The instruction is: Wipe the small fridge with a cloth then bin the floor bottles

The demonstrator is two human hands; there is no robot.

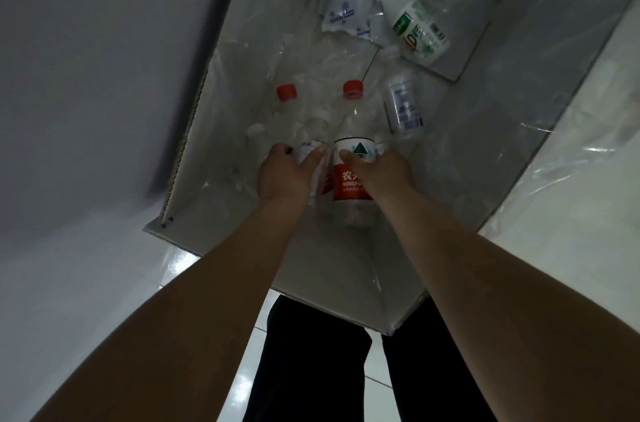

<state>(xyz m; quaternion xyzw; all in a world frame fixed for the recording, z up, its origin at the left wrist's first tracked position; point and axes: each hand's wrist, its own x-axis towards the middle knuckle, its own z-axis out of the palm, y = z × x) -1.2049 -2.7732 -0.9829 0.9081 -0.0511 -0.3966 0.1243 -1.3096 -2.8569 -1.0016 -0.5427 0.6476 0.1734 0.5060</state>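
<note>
Two red-capped bottles are held side by side over the plastic-lined box (329,269). The left hand (284,172) grips the crumpled clear bottle (289,103); the right hand (384,169) grips the red-labelled bottle (350,134). One white green-labelled bottle (417,27) lies at 1 o'clock, and one small blue-printed bottle (403,106) lies nearer at 2 o'clock.

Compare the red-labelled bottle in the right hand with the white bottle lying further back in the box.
The red-labelled bottle is clear plastic with a red cap; the white bottle is opaque with a white cap and green print. The right hand grips the red-labelled bottle, while the white bottle lies loose and untouched. Both are capped and sit inside the plastic-lined box.
</note>
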